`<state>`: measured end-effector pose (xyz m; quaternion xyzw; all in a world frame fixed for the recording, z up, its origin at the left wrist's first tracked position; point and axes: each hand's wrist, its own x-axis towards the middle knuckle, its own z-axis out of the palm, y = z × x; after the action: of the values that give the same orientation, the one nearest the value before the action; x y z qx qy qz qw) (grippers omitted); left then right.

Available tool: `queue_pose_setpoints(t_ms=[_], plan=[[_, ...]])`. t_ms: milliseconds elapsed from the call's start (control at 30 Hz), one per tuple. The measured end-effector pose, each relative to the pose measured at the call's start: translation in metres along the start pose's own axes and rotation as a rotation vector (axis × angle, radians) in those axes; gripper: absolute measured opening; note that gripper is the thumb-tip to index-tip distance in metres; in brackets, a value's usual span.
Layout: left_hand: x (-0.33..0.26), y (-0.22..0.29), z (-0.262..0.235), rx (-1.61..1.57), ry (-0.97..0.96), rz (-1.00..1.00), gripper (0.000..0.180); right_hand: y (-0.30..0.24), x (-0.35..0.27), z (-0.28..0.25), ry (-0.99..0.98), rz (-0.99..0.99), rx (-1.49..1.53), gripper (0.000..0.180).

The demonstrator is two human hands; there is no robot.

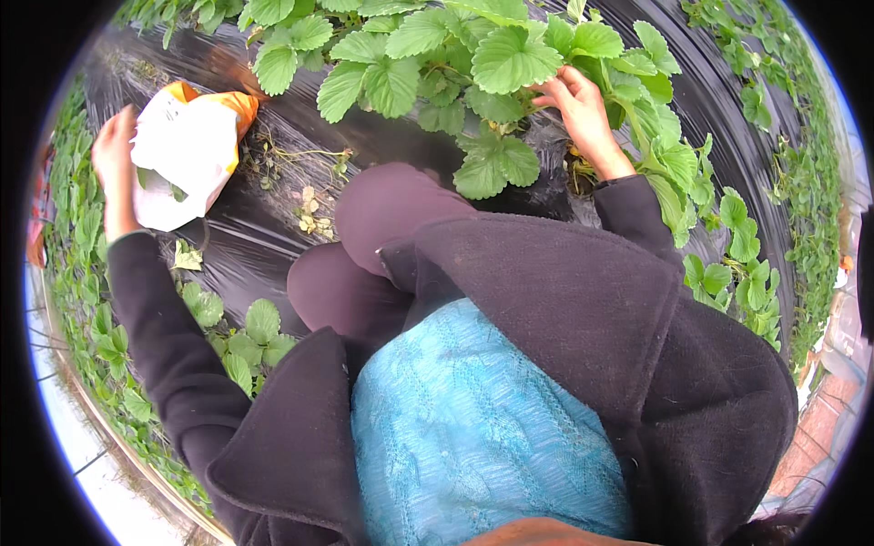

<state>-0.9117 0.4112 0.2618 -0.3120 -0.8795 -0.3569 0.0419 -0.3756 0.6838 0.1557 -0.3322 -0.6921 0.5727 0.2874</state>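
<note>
On the left, a white and orange plastic bag [187,150] sits on the black film with its mouth spread and a few green leaf pieces inside. My left hand [114,168] is at its left rim, slightly blurred, fingers closed on the edge. At the upper right, my right hand [584,120] reaches into a leafy strawberry plant [514,59]. Its fingers are bent together at the edge of a large leaf; whatever lies between the fingertips is too small or hidden to make out.
Black plastic film [246,246] covers the bed under my bent knees [401,214]. Dry leaves [314,214] and withered stems lie between the bag and the knees. A smaller strawberry plant [250,346] grows by my left forearm. More green rows [810,182] run along both sides.
</note>
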Motion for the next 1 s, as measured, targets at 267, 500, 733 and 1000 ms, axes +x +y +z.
queue_pose_setpoints(t_ms=[267,500,733,1000], plan=[[-0.263,0.26,0.205,-0.322,-0.756,1.072,0.035,-0.012,0.009,-0.007,0.001,-0.066,0.26,0.03],[-0.282,0.247,0.26,0.534,-0.968,1.125,0.027,-0.003,-0.018,-0.029,-0.207,-0.034,0.174,0.027],[-0.28,0.224,0.265,0.489,-0.951,0.79,0.02,0.041,-0.031,-0.022,-0.256,-0.204,-0.631,0.023],[-0.29,0.218,0.272,0.346,-0.965,0.68,0.023,0.097,-0.049,0.018,0.029,-0.561,-0.786,0.026]])
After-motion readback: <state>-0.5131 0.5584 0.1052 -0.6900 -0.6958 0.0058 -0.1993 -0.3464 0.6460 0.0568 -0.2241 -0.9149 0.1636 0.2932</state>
